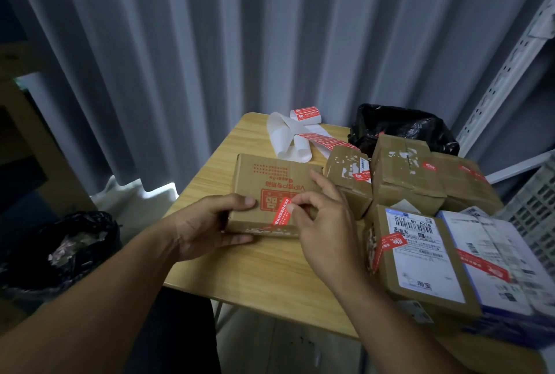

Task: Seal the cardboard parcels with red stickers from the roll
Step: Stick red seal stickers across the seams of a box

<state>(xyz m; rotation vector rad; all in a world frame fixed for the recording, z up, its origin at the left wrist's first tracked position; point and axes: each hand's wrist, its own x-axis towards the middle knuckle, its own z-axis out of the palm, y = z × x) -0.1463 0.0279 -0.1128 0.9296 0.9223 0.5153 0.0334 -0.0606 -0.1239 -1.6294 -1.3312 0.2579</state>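
Two hands are working on one flat cardboard parcel [270, 175] lying on the worktop [264, 268]. The left hand [207, 223] is gripping the parcel's near left edge, thumb lying on top. The right hand [324, 223] is pinching the upper end of a red sticker [280, 215] between thumb and forefinger; the sticker is slanting down toward the parcel's near edge, just left of that hand. The sticker roll [306, 114] is lying well beyond both hands, and stickered parcels [420, 250] are crowding right of the right hand.
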